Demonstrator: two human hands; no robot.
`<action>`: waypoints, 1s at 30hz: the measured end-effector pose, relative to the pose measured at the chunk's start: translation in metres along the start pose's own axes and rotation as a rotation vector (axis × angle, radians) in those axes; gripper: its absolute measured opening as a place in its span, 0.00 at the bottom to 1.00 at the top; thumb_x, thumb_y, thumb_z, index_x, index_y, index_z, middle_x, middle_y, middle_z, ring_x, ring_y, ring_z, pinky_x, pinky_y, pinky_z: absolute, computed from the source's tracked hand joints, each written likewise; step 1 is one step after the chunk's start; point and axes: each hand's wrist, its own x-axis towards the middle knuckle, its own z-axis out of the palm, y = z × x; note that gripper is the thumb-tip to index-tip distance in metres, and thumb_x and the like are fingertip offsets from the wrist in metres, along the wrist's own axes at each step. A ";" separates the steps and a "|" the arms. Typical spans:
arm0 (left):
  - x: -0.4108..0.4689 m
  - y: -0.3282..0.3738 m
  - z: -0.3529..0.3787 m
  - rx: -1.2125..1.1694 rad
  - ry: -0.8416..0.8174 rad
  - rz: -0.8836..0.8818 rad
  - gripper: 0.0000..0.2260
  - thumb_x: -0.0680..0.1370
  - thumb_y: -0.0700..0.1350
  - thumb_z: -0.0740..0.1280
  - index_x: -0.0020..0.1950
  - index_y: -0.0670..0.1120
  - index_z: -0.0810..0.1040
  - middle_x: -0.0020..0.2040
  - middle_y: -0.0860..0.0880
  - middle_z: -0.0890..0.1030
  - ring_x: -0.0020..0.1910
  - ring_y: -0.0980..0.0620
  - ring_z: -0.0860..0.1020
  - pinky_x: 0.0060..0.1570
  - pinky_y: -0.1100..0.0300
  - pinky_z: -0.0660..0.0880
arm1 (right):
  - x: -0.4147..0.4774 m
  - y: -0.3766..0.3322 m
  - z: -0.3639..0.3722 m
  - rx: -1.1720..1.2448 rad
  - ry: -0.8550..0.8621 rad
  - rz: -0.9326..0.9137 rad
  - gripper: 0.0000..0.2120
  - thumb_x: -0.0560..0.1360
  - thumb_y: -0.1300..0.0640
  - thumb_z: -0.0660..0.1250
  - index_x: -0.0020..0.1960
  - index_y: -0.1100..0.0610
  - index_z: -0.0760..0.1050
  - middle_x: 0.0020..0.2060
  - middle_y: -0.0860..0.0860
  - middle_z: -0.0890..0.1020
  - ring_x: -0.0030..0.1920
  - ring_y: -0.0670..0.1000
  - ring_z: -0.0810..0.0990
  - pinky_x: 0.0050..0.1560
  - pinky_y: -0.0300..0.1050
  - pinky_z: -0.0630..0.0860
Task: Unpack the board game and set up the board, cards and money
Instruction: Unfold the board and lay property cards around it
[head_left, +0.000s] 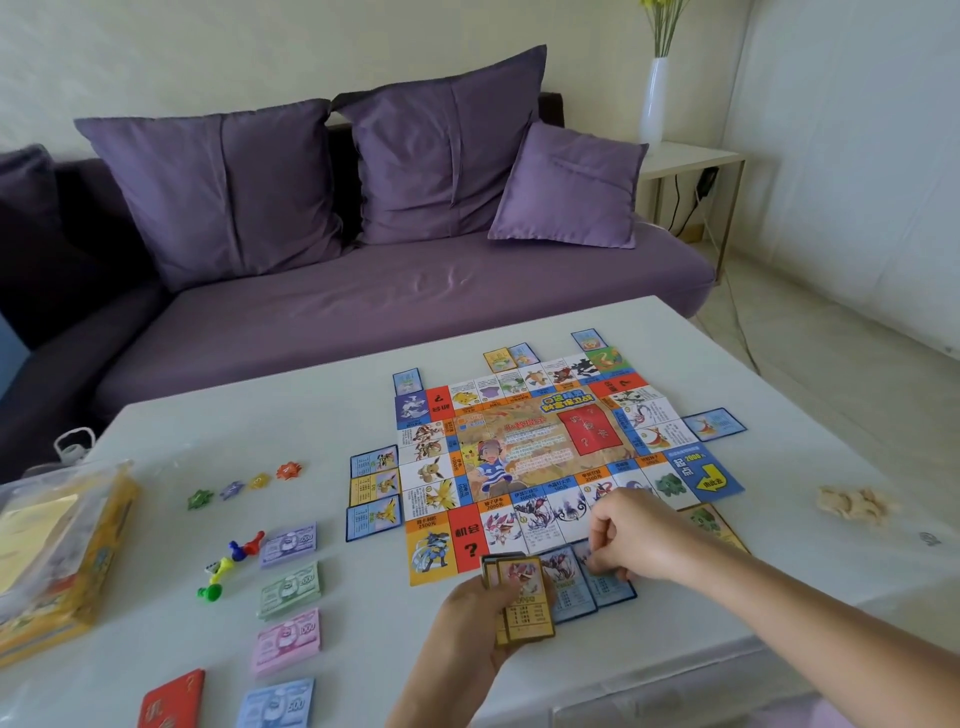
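Left hand (467, 618) grips yellow card stack (522, 597) just off board (545, 452) near edge. Right hand (628, 535) fingers curled, pinching blue card (613, 592) at same edge.

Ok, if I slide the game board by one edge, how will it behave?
The board looks like thin folded paper, lying slightly uneven, so it would probably buckle rather than slide stiffly. It seems light, and cards laid along its edges would likely get knocked askew.

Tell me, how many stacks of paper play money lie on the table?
4, in a column left of the colourful paper game board: purple money stack farthest, then green stack, pink stack, and blue stack nearest, cut by the frame's edge.
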 end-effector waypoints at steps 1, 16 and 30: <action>0.001 -0.001 0.000 0.007 0.003 -0.002 0.07 0.80 0.33 0.60 0.56 0.37 0.74 0.50 0.35 0.82 0.51 0.37 0.81 0.52 0.43 0.78 | 0.001 0.001 0.000 0.001 -0.002 0.005 0.05 0.72 0.57 0.74 0.39 0.56 0.78 0.35 0.51 0.84 0.30 0.45 0.80 0.35 0.36 0.76; -0.010 0.010 -0.002 -0.193 0.013 0.131 0.06 0.78 0.32 0.63 0.53 0.38 0.75 0.44 0.40 0.83 0.43 0.43 0.81 0.45 0.48 0.78 | -0.004 -0.008 -0.017 0.243 0.064 -0.104 0.03 0.74 0.60 0.71 0.43 0.59 0.78 0.33 0.48 0.82 0.30 0.43 0.80 0.32 0.32 0.74; -0.015 0.027 0.000 -0.191 0.075 0.241 0.06 0.78 0.37 0.64 0.53 0.36 0.76 0.45 0.39 0.83 0.40 0.45 0.81 0.35 0.55 0.79 | -0.009 -0.036 -0.012 0.505 -0.006 -0.182 0.06 0.73 0.60 0.72 0.47 0.62 0.81 0.38 0.52 0.84 0.33 0.42 0.81 0.33 0.31 0.75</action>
